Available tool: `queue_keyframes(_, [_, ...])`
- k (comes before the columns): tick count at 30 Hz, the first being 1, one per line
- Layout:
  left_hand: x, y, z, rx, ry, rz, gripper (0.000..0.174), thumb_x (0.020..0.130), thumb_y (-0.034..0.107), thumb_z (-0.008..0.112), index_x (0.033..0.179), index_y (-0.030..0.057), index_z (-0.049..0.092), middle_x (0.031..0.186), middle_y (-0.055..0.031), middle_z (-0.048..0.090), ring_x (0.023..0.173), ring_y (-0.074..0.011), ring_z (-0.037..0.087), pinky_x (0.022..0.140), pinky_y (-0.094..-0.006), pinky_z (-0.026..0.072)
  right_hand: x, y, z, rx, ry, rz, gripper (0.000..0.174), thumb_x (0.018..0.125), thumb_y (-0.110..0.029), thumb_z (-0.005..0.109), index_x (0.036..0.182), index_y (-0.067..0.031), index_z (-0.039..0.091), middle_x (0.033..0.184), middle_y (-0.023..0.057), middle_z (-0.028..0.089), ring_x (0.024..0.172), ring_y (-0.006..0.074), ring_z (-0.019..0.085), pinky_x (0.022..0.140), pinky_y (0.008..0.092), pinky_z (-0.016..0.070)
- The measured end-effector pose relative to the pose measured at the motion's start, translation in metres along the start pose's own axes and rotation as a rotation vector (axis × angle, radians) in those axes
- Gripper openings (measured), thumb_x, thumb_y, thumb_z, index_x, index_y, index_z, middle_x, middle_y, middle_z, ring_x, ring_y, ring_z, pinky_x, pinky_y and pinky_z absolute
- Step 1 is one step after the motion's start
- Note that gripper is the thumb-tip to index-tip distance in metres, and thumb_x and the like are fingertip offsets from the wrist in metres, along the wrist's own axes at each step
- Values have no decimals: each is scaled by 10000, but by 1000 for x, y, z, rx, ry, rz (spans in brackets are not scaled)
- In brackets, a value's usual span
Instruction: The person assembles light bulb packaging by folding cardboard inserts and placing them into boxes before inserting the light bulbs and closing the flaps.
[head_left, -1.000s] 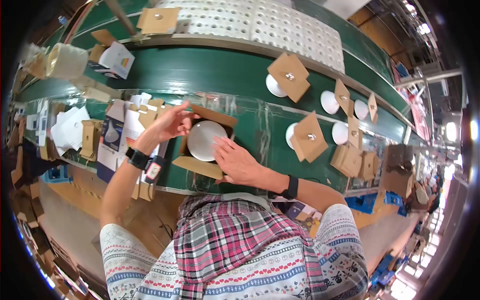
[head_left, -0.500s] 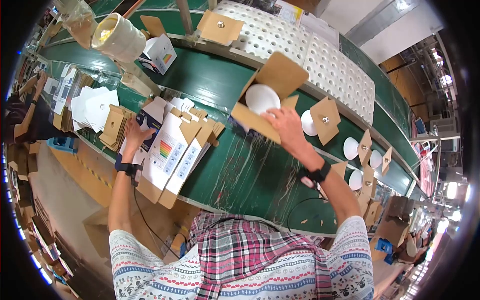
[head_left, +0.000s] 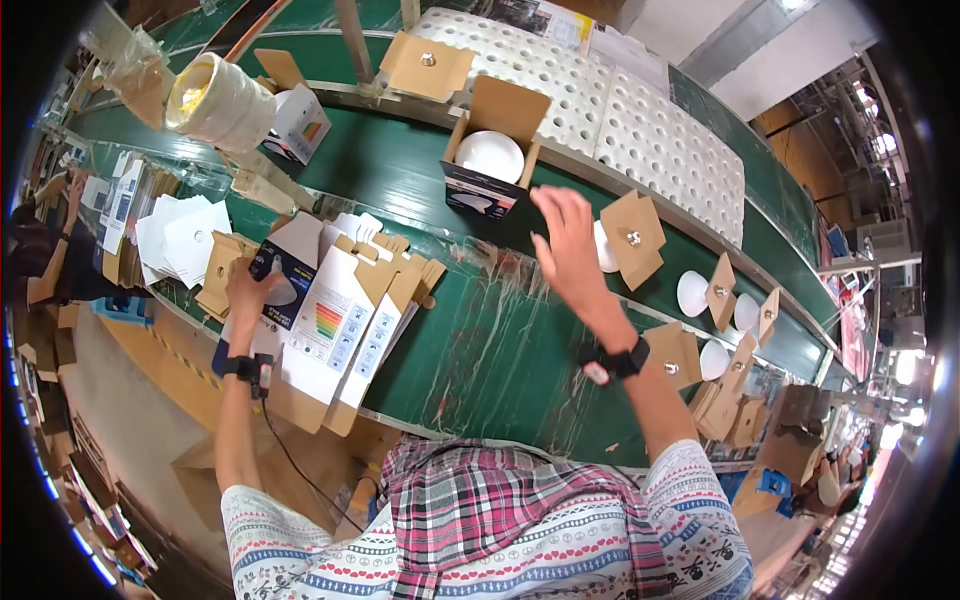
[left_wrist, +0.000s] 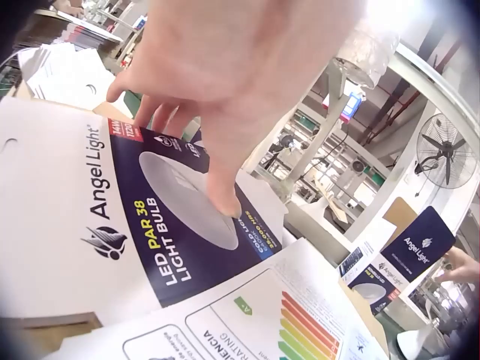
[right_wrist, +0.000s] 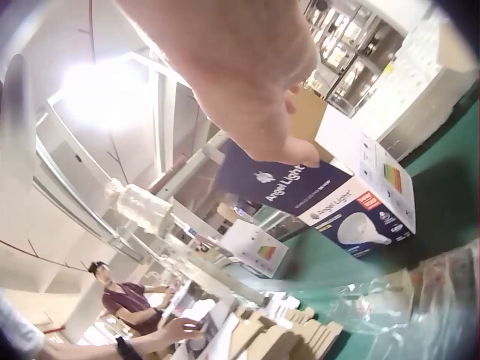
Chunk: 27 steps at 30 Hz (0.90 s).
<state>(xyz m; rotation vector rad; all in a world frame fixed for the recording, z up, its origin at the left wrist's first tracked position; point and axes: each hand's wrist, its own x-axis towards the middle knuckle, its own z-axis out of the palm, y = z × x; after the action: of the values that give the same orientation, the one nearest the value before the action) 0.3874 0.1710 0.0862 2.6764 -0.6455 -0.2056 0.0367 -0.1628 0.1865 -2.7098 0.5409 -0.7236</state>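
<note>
My left hand [head_left: 245, 292] is on the top flattened light-bulb carton [left_wrist: 71, 180] of a stack. Its thumb [left_wrist: 223, 196] lies on the printed bulb picture, and the fingers reach over the carton's far edge, gripping it. My right hand [head_left: 568, 240] is held out with fingers extended, just right of an open box [head_left: 480, 190] on the green conveyor. The box's brown flap stands up, and a round white bulb [head_left: 490, 156] sits inside. In the right wrist view, the right hand overlaps the box's printed flap [right_wrist: 277, 180].
Several white bulbs with cardboard squares [head_left: 633, 238] stand along the right. A white perforated foam tray [head_left: 640, 130] lies beyond the conveyor. Another open box [head_left: 297, 125] is at the back left, near a plastic-wrapped bucket [head_left: 225, 103]. White sheets [head_left: 180, 240] lie at the left.
The right hand carried the box with the bulb from in front of me onto the conveyor and let go. The left hand moved from beside the box to the carton stack and took hold there.
</note>
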Motion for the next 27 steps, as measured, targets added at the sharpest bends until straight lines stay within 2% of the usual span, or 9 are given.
queue_keyframes(2, [-6,13,-27,-141,-29,71,431,715,231,727,984,-47,535,805,-134,645,747,-230,615,694,-291,459,-28,-18,-5,190,-58,39,404,737,-6,588,1133,-8,507,1088,145,527,1055,329,488,906,398,412])
queue_keyframes(5, [-21,40,-70,-316,-336,215,374,763,195,678,1005,-65,559,795,-86,634,685,-168,565,645,-288,446,-61,-44,16,514,-229,147,337,786,-69,585,1116,-45,521,1057,145,532,989,317,532,820,378,461])
queue_keyframes(6, [-37,67,-85,-329,-354,251,312,813,173,624,1001,-71,574,792,-36,602,702,-101,510,646,-270,431,-64,-51,25,567,-219,118,352,793,-78,591,1137,-54,517,1067,141,534,953,306,548,805,369,467])
queue_keyframes(13, [-117,183,-112,-489,-533,352,280,853,91,586,1079,-68,540,833,-7,581,735,-57,492,644,-210,420,-65,-65,47,804,-160,192,403,768,-82,629,1138,-47,475,1054,138,504,902,290,567,762,371,484])
queue_keyframes(15, [-125,183,-100,-357,-502,379,293,843,89,617,1062,-89,539,813,-63,584,737,-66,491,646,-230,424,-75,-63,44,790,-135,239,389,752,-69,642,1101,-40,473,1030,139,501,888,287,569,752,367,486])
queue_keyframes(18, [-156,196,-55,-324,-285,539,270,811,62,648,1000,-95,536,808,-182,588,702,-254,546,674,-346,440,-103,-47,47,739,-12,287,343,707,-11,594,1029,-13,475,947,154,471,866,319,561,738,392,466])
queue_keyframes(22, [-193,213,9,-305,-361,643,269,796,9,612,1040,-19,505,877,-194,554,762,-367,535,690,-401,433,-146,-6,57,796,-221,468,232,697,-6,611,916,-3,534,918,139,461,817,264,537,669,346,454])
queue_keyframes(25, [-215,230,25,-295,-528,645,384,798,10,598,1164,-1,482,994,-199,531,910,-386,533,767,-429,424,-192,5,80,779,-259,357,244,693,-1,660,924,-37,587,835,100,437,704,207,533,657,324,475])
queue_keyframes(27, [-220,245,19,-306,-612,661,481,794,46,623,1236,3,439,1083,-209,507,1007,-389,505,826,-415,420,-212,15,82,736,-313,350,199,685,39,619,871,-33,618,869,116,492,795,259,556,693,332,477])
